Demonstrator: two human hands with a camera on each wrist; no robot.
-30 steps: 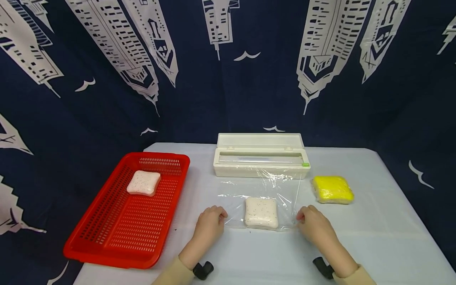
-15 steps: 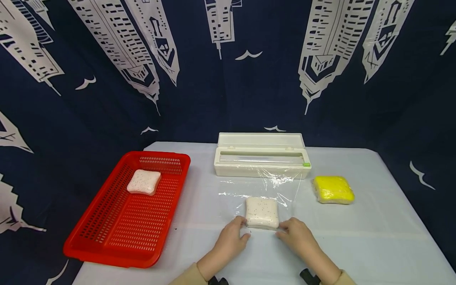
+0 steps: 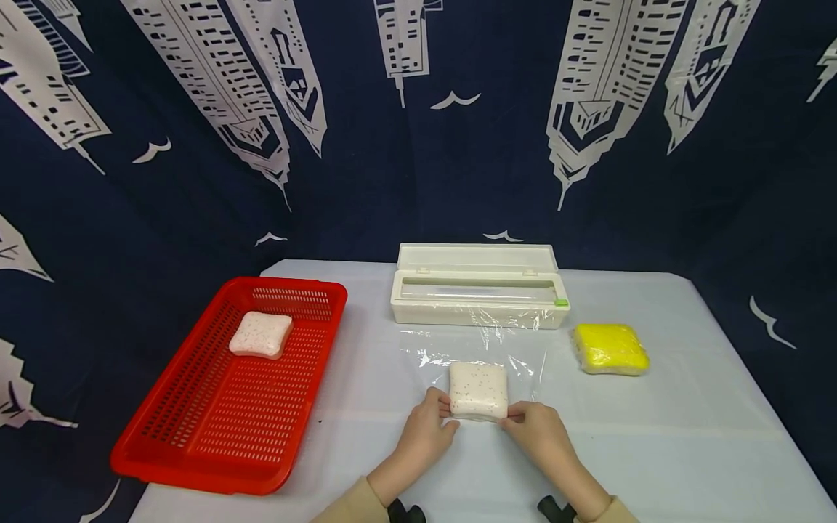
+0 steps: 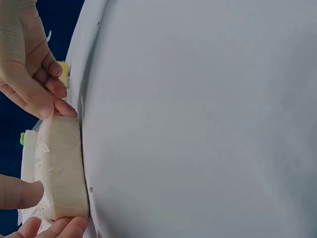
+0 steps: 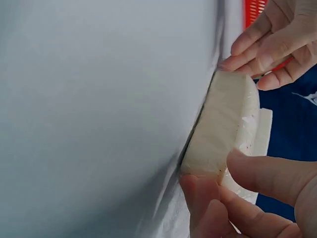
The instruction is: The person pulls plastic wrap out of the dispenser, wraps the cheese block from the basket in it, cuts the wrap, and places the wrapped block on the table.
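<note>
A thick white square block (image 3: 479, 391) with brown specks, like a slice of bread, sits under shiny clear film near the table's middle. The cling film (image 3: 425, 356) runs from it back to the white film dispenser (image 3: 480, 312). My left hand (image 3: 421, 434) holds the block's near left corner, thumb toward the front. On the opposite corner, my right hand (image 3: 539, 436) has its thumb and fingers bent about the edge. In the right wrist view, the thumb and fingers of the right hand (image 5: 247, 198) touch the block (image 5: 220, 124). Fingers partly hide the film's near edge.
A red basket (image 3: 288, 465) at the left contains a similar speckled white block (image 3: 261, 335). A yellow block (image 3: 611, 349) in clear wrap lies right of the dispenser. The dispenser's lid (image 3: 476, 256) stands raised. Dark blue patterned cloth (image 3: 418, 167) hangs behind the table.
Both hands have come inward from the film's two side edges to the block's near corners. Since half a second ago the fingers have closed in against its sides. The block has barely moved.
</note>
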